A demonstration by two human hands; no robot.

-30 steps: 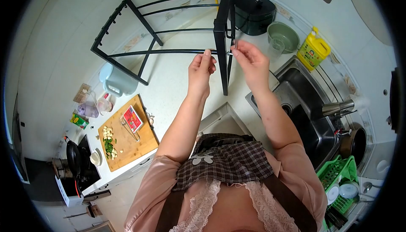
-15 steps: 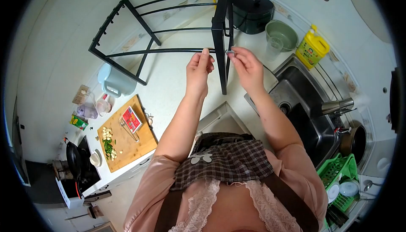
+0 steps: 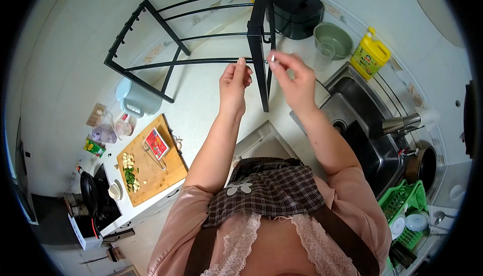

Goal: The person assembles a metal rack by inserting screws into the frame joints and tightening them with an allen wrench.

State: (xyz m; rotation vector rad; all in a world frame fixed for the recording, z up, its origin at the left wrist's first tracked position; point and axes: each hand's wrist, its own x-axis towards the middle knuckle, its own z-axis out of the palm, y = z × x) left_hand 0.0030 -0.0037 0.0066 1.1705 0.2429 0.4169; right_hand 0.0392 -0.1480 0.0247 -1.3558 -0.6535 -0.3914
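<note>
A black metal rack (image 3: pixel 257 39) with curved bars stands on the white counter. My left hand (image 3: pixel 233 82) is closed on its lowest front bar (image 3: pixel 201 61), thumb on top, close to the right upright. On the other side of that upright, my right hand (image 3: pixel 298 80) pinches a small silvery piece (image 3: pixel 272 58) between thumb and fingertips. Its exact kind is too small to tell. A tiny screw-like end (image 3: pixel 266 62) shows between the fingertips and the upright, level with the bar.
Right of the rack are a black lidded cooker (image 3: pixel 298 12), a green basin (image 3: pixel 334 39), a yellow jug (image 3: pixel 371 55) and a sink (image 3: pixel 359 110). At left, a cutting board (image 3: pixel 163 170) carries chopped food and a red-labelled box; a light-blue pitcher (image 3: pixel 143 97) stands behind.
My right hand has turned slightly, its fingertips shifting a little left and up around the silvery piece. My left hand keeps its hold on the bar.
</note>
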